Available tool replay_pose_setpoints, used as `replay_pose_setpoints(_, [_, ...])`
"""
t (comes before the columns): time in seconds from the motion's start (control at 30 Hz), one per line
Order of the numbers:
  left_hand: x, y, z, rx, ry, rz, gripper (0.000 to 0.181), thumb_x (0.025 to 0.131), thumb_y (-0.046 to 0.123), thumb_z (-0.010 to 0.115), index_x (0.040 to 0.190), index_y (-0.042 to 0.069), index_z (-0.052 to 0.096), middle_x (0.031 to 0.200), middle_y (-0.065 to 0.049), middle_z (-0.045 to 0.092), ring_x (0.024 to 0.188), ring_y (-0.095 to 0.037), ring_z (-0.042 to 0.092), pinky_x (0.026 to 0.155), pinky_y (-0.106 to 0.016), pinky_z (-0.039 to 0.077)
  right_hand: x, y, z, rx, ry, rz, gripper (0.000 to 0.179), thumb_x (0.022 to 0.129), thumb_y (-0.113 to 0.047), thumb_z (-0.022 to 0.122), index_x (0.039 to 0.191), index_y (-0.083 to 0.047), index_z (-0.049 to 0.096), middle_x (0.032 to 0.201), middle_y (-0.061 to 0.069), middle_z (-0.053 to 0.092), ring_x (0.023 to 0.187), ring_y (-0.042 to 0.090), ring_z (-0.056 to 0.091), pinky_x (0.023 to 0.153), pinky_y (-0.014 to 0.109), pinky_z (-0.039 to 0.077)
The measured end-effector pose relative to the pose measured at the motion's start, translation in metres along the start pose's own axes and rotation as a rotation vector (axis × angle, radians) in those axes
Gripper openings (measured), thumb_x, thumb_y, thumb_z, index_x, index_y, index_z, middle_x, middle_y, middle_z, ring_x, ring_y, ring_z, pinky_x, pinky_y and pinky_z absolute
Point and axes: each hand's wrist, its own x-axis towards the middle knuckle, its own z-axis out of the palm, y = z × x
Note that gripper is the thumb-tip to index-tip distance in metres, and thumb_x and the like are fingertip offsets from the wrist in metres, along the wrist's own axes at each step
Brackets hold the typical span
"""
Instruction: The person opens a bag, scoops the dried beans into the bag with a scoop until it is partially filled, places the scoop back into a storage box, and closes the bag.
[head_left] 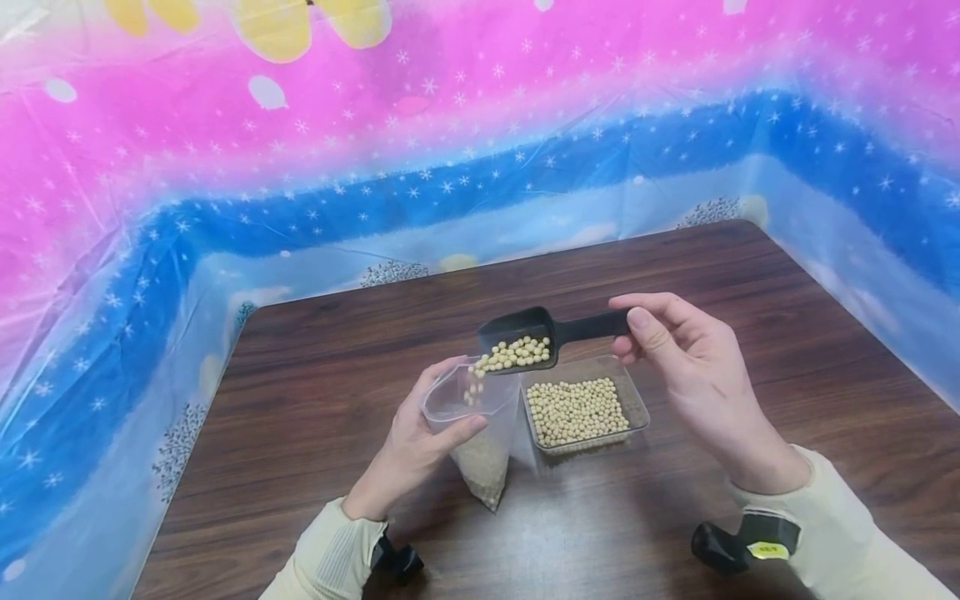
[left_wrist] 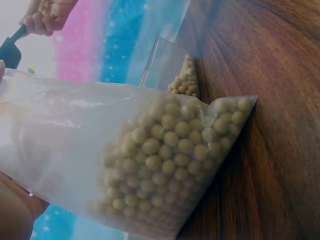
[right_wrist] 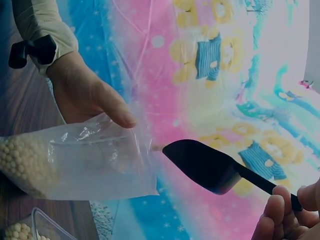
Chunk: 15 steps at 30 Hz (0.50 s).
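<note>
My left hand (head_left: 420,437) grips a clear plastic bag (left_wrist: 60,115) near its mouth, thumb on the near side and fingers round the far side. Soybeans (left_wrist: 165,155) fill the bag's lower part, and its bottom corner is at the tabletop. Pinched by the end of its handle in my right hand (head_left: 693,367) is a black scoop (head_left: 521,321), tilted with its lip over the bag's mouth. Beans (head_left: 517,352) lie in the scoop, and several are falling off its lip into the bag. Beside the bag stands a clear rectangular container (head_left: 640,412) with more soybeans (head_left: 577,408).
Everything is on a dark wood-grain table (head_left: 337,383) with rounded far corners. A pink and blue patterned cloth (head_left: 450,158) hangs behind and along both sides of it. Black wrist cameras (head_left: 742,542) are strapped over the pale sleeves.
</note>
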Motion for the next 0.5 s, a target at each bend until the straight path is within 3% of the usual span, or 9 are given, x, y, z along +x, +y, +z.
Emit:
replay_pose_setpoints(0.23, [0.0000,0.0003,0.0008,0.006,0.004,-0.012,0.063,0.086,0.006,0.074,0.140,0.017,0.044,0.126,-0.009,0.058,0.110,-0.025,0.059,0.086,-0.036,0.054,-0.0016,-0.0043,-0.0005,-0.090,0.009,-0.025,0.023,0.100,-0.014,0.056,0.115,0.000,0.065,0.077,0.011,0.068,0.072,0.018,0.063,0.070,0.025,0.054])
replay_pose_setpoints(0.5, [0.0004,0.0002,0.0012,0.000,-0.006,0.018,0.062,0.086,0.003,0.073,0.140,0.015,0.044,0.125,-0.010,0.058,0.110,-0.025,0.059,0.085,-0.037,0.055,-0.0048,-0.0097,0.0022,-0.201,-0.008,-0.078,0.020,0.099,-0.011,0.056,0.115,-0.004,0.067,0.079,0.009,0.069,0.074,0.017,0.066,0.072,0.025,0.055])
